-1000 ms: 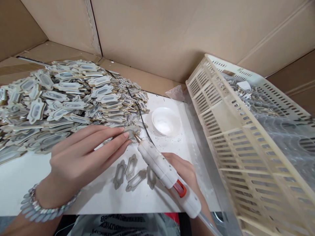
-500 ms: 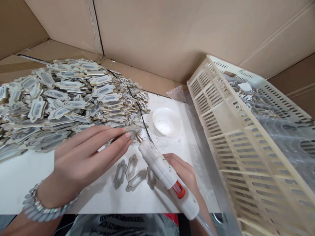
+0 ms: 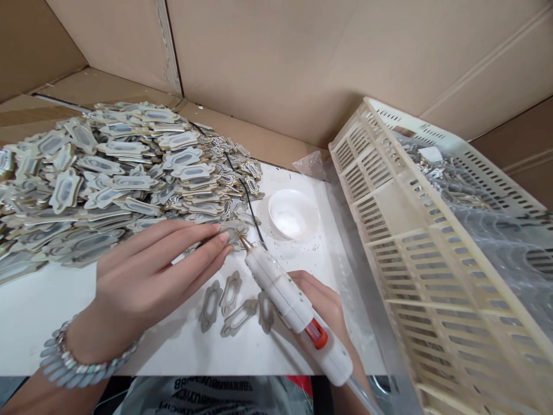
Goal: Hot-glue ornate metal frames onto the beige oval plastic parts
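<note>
I am gripping the white glue gun [image 3: 298, 314] in my right hand [image 3: 322, 302], gluing the grey plaque [image 3: 233, 233] my flat left fingers [image 3: 203, 248] are pinning, four plaques [image 3: 235, 302] lying loose, the heap of plaques [image 3: 108, 173] remaining

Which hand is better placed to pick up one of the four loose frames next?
Left, probably. The left hand has free fingers pressing one piece at the glue gun tip, beside the loose frames. The right hand is wrapped around the gun.

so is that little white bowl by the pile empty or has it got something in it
Not empty: the white bowl sits upright on the table, with a low layer of white stuff in its bottom. What it is, cannot tell.
</note>
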Available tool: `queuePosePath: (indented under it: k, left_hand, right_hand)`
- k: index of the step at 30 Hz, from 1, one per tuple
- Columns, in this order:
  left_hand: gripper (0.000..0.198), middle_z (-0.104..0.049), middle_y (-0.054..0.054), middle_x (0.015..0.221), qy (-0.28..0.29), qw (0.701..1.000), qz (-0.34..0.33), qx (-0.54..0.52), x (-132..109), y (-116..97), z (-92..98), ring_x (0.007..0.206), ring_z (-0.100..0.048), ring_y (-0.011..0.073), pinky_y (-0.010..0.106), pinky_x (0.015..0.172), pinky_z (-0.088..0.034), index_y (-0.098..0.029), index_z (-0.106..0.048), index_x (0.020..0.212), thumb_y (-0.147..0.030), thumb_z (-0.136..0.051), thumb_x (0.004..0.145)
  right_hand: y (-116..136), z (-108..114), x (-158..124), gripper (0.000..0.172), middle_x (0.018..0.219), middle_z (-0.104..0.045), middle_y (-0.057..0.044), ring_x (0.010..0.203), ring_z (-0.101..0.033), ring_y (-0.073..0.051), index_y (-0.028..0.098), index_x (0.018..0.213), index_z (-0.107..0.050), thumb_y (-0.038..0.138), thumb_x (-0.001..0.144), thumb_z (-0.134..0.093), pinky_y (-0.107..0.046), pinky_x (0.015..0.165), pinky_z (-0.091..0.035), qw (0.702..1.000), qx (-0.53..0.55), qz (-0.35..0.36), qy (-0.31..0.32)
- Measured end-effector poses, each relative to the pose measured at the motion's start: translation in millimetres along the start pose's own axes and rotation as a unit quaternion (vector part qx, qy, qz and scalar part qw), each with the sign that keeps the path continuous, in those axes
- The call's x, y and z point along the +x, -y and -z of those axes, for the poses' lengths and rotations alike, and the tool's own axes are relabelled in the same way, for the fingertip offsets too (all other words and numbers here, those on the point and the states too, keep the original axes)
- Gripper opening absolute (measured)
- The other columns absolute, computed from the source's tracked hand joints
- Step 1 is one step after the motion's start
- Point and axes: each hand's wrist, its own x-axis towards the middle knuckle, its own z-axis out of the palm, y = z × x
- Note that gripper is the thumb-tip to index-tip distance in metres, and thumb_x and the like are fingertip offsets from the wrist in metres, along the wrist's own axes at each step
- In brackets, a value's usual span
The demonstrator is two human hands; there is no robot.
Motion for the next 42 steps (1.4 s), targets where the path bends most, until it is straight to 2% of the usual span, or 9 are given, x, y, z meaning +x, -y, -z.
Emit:
queuePosePath:
  k: [12,16,21,25,29,32,36,39,42]
  left_hand:
    - [0.012,-0.077,0.003,0.098,0.020,1.000,0.021,-0.001,-5,2,1.6,0.086,-0.073,0.0208,0.036,0.081,-0.062,-0.022,-0.069,0.104,-0.017,-0.066,0.093]
    - [0.009,-0.077,0.000,0.095,0.048,0.997,0.053,-0.038,-3,3,0.2,0.086,-0.073,0.0182,0.034,0.079,-0.061,-0.024,-0.068,0.101,-0.019,-0.066,0.094]
    - [0.001,-0.076,-0.003,0.090,0.027,0.994,0.099,-0.026,-5,13,-9.8,0.086,-0.072,0.0162,0.030,0.079,-0.056,-0.024,-0.065,0.094,-0.024,-0.065,0.094]
    - [0.021,-0.074,0.001,0.090,0.123,0.981,0.149,-0.017,-8,19,-22.5,0.087,-0.069,0.0202,0.035,0.076,-0.053,-0.022,-0.062,0.097,-0.034,-0.046,0.102]
    - [0.021,-0.073,0.004,0.087,0.205,0.965,0.166,-0.004,0,18,-35.7,0.089,-0.066,0.0275,0.046,0.085,-0.048,-0.022,-0.063,0.099,-0.034,-0.046,0.101]
    - [0.021,-0.071,0.007,0.083,0.225,0.958,0.180,0.007,5,16,-44.9,0.089,-0.064,0.0319,0.050,0.084,-0.045,-0.020,-0.063,0.106,-0.033,-0.049,0.099]
    - [0.032,-0.070,0.011,0.089,0.224,0.954,0.201,0.000,9,14,-49.2,0.092,-0.062,0.0337,0.051,0.085,-0.044,-0.019,-0.059,0.120,-0.040,-0.044,0.101]
    - [0.032,-0.070,0.010,0.095,0.233,0.951,0.195,-0.054,8,15,-43.6,0.092,-0.062,0.0307,0.044,0.081,-0.047,-0.020,-0.059,0.120,-0.038,-0.041,0.099]
    - [0.026,-0.070,0.003,0.093,0.297,0.932,0.145,-0.150,0,18,-31.7,0.081,-0.065,0.0219,0.031,0.068,-0.050,-0.026,-0.064,0.107,-0.027,-0.044,0.091]
  right_hand:
    - [-10,-1,-6,0.019,0.090,-0.071,-0.001,0.074,-0.070,-0.015,0.023,0.089,-0.064,0.005,0.085,-0.059,-0.022,0.064,-0.055,0.999,-0.031,0.002,-0.016]
    - [-8,0,-4,0.010,0.080,-0.069,-0.001,0.069,-0.070,-0.017,0.023,0.083,-0.065,0.014,0.088,-0.062,-0.024,0.060,-0.055,0.996,-0.071,-0.032,-0.037]
    - [-7,2,-4,0.007,0.083,-0.073,-0.003,0.070,-0.071,-0.019,0.023,0.087,-0.069,0.022,0.089,-0.062,-0.027,0.061,-0.056,0.990,-0.098,-0.060,-0.085]
    - [-10,3,-5,0.010,0.079,-0.072,-0.001,0.061,-0.067,-0.016,0.024,0.081,-0.066,0.025,0.089,-0.062,-0.026,0.056,-0.053,0.982,-0.118,-0.076,-0.125]
    - [-12,4,-5,0.008,0.081,-0.073,-0.001,0.061,-0.068,-0.016,0.024,0.083,-0.067,0.025,0.089,-0.061,-0.026,0.056,-0.054,0.983,-0.122,-0.075,-0.118]
    - [-12,3,-5,0.006,0.085,-0.075,-0.002,0.065,-0.071,-0.017,0.024,0.085,-0.067,0.027,0.088,-0.063,-0.026,0.059,-0.056,0.983,-0.114,-0.074,-0.120]
    - [-11,4,-5,0.005,0.084,-0.075,-0.002,0.065,-0.070,-0.016,0.024,0.086,-0.068,0.027,0.088,-0.064,-0.025,0.059,-0.056,0.984,-0.105,-0.075,-0.126]
    - [-9,6,-7,0.008,0.085,-0.074,-0.001,0.065,-0.068,-0.016,0.024,0.084,-0.067,0.028,0.090,-0.062,-0.025,0.060,-0.055,0.981,-0.111,-0.087,-0.136]
    - [-9,8,-8,0.014,0.081,-0.071,0.000,0.064,-0.067,-0.015,0.024,0.077,-0.065,0.026,0.091,-0.061,-0.025,0.059,-0.053,0.980,-0.119,-0.094,-0.129]
